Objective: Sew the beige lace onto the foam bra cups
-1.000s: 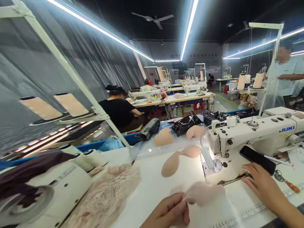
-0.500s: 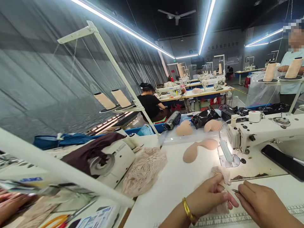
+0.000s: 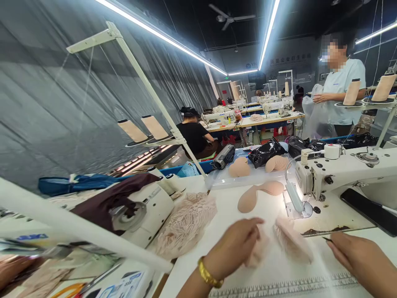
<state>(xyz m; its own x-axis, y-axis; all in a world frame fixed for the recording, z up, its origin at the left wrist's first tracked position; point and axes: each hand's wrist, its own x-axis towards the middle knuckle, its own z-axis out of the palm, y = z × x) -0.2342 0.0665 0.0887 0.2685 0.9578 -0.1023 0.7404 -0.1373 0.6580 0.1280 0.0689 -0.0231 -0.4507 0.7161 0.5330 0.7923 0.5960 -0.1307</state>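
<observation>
My left hand (image 3: 234, 246), with a gold bracelet on its wrist, is over the white tabletop left of the sewing machine. Its fingers are closed on a thin beige fabric piece (image 3: 259, 250), blurred by motion. Between my hands a second beige fabric piece (image 3: 293, 240) lies in front of the needle area. My right hand (image 3: 356, 254) is closed around a small pointed metal tool (image 3: 326, 239); only its dark tip shows, so its kind is unclear. The sewing machine (image 3: 347, 174) stands just beyond, its lamp lit.
Beige molded cups (image 3: 248, 199) lie beyond my left hand, and a heap of beige lace (image 3: 189, 223) is to its left. A phone (image 3: 369, 211) rests on the machine bed. A printed ruler (image 3: 285, 285) runs along the front. One co-worker (image 3: 344, 87) stands at the right; another (image 3: 195, 136) sits ahead.
My left hand has moved left with a fabric piece, leaving another on the table. My right hand has drawn right with the pointed tool. The standing co-worker has moved left.
</observation>
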